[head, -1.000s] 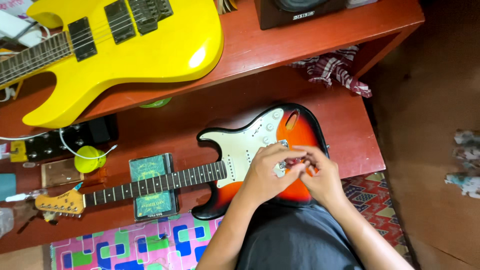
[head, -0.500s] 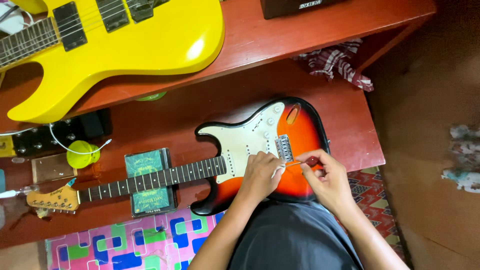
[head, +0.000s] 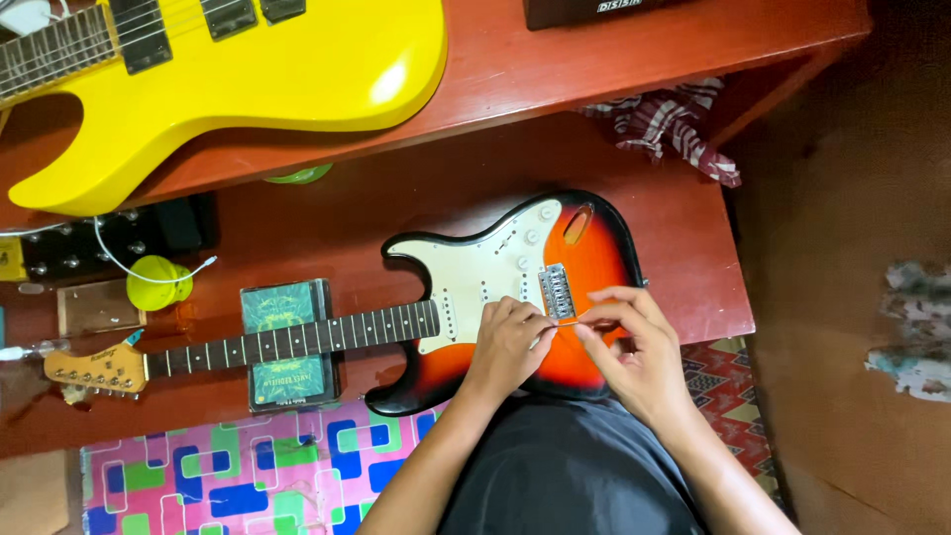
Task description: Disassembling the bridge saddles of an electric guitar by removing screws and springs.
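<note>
I see my left hand (head: 507, 349) and right hand (head: 634, 347) meeting over the sunburst guitar (head: 584, 267), fingertips pinched together on something thin right beside the metal bridge (head: 557, 291); I cannot tell exactly what they grip. The guitar lies flat on a low red wooden bench (head: 693, 258), its body under my fingers, its neck running away from my left hand across a dark green box (head: 285, 342). Beyond my fingertips a higher red shelf (head: 614, 59) carries a yellow guitar (head: 258, 69), with a checked cloth (head: 664, 124) tucked beneath its edge. Further out past the neck sit a yellow-green cup (head: 157, 283) and a black pedal board (head: 109, 238). A bright patterned mat (head: 248, 476) covers the floor near my left forearm
</note>
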